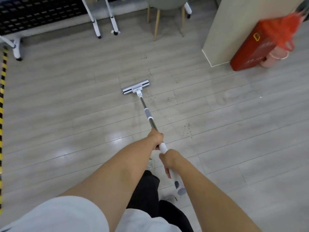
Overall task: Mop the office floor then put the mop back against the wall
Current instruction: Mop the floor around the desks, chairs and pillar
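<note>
Floor (66, 114): grey planks, dirt specks near the mop head (135, 86).
Mop: head flat on floor, well ahead of the feet.
Left hand (156, 138): fingers clamped on the pole.
Right hand (169, 159): fingers clamped on the white grip.
Technique: head to be kept flat, strokes overlapped across the specks.

Pale grey plank floor (66, 114), glossy lower left, dirt specks centre-right. Mop head (135, 87) flat on it mid-frame. Chair legs (157, 24) top centre, red box (250, 47) upper right, striped tape (2, 97) left edge.
</note>
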The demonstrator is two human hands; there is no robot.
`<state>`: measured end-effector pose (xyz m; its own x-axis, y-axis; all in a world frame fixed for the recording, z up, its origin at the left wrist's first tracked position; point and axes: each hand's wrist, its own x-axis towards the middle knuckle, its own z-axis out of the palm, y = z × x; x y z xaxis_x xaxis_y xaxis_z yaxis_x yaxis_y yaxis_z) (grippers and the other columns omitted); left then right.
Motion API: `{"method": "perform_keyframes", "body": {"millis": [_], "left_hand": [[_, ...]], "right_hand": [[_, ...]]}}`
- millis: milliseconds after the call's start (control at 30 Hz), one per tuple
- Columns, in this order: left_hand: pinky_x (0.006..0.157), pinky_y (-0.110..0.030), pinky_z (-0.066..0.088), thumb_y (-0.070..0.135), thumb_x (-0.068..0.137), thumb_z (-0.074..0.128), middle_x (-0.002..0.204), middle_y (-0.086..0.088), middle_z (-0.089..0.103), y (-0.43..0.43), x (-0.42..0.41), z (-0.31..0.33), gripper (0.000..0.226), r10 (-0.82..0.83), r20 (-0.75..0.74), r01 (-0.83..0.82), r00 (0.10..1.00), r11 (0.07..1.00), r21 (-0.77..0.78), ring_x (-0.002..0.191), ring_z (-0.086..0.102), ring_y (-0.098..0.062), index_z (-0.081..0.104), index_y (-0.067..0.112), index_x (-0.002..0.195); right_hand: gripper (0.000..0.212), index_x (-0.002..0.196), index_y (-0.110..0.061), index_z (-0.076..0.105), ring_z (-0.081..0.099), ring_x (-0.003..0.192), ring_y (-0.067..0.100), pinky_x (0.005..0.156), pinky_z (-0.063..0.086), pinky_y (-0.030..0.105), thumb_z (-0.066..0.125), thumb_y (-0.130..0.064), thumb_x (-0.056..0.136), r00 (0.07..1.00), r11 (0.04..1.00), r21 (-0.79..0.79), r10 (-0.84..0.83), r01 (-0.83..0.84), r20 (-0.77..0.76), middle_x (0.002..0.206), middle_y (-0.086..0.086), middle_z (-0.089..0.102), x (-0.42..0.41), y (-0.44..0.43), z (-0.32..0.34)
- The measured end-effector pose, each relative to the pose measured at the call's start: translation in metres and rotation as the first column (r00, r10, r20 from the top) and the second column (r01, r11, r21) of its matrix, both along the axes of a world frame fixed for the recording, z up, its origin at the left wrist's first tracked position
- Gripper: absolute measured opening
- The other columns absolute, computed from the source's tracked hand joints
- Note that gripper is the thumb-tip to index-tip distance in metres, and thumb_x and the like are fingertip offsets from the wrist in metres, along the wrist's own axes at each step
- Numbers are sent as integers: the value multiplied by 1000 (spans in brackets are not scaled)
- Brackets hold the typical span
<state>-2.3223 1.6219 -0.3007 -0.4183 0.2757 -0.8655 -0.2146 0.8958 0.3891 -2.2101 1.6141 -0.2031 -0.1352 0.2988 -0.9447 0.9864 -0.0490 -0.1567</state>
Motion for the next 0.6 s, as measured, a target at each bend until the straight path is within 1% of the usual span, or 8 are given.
{"method": "perform_keyframes", "body": {"millis": [67,133,200,267,333,400,533,600], "left_hand": [[44,-30,49,16,99,46,110,-14,63,0,-12,-8,42,-1,3,1,1000,1000,-1,87,65,-27,37,19,140],[45,-30,49,17,100,46,108,-14,64,3,-27,-17,43,8,7,-8,1000,1000,-3,90,67,-28,35,21,142],[47,-31,49,17,100,45,106,-13,63,10,-49,-23,44,13,10,-13,1000,1000,-3,91,68,-28,33,22,143],[49,-32,51,17,100,45,108,-14,62,19,-76,-28,46,6,2,-6,1000,1000,-1,95,69,-30,32,21,144],[49,-31,51,17,101,44,110,-15,62,31,-106,-32,46,8,5,-8,1000,1000,2,92,69,-29,31,21,145],[46,-30,50,17,101,44,110,-15,63,46,-134,-36,44,13,6,-13,1000,1000,0,87,69,-27,33,21,143],[54,-35,55,16,100,46,108,-16,63,76,-176,-48,44,4,-7,-4,1000,1000,-4,95,69,-31,34,20,142],[55,-36,56,15,100,46,103,-15,63,85,-185,-52,46,16,3,-16,1000,1000,8,93,69,-30,33,20,143]], "right_hand": [[31,101,-4,52,54,39,18,44,43,23,40,-32,103,999,999,-7,-35,35,-8,68,9,63,-12,1,-6],[29,107,-4,53,51,31,18,37,41,18,40,-30,104,995,994,-37,-104,103,-8,64,10,61,-26,3,-9],[27,108,-5,53,51,30,18,37,41,17,40,-28,103,991,990,-55,-133,131,-30,62,10,61,-46,9,-13],[27,108,-4,53,51,29,18,37,41,16,40,-28,103,989,989,-58,-141,139,-42,60,10,61,-72,16,-16],[29,112,-3,54,50,28,18,35,38,15,40,-28,104,989,989,-57,-138,135,-53,60,10,60,-101,28,-20],[29,115,-3,53,50,29,18,36,39,16,40,-26,103,985,986,-63,-160,156,-63,64,11,60,-130,41,-26],[25,111,-3,53,51,40,21,49,50,29,43,-25,103,960,962,-92,-265,257,-93,69,12,57,-172,68,-42],[23,105,-4,52,50,37,20,44,48,25,43,-25,103,958,961,-91,-271,262,-98,69,12,56,-178,79,-48]]}}
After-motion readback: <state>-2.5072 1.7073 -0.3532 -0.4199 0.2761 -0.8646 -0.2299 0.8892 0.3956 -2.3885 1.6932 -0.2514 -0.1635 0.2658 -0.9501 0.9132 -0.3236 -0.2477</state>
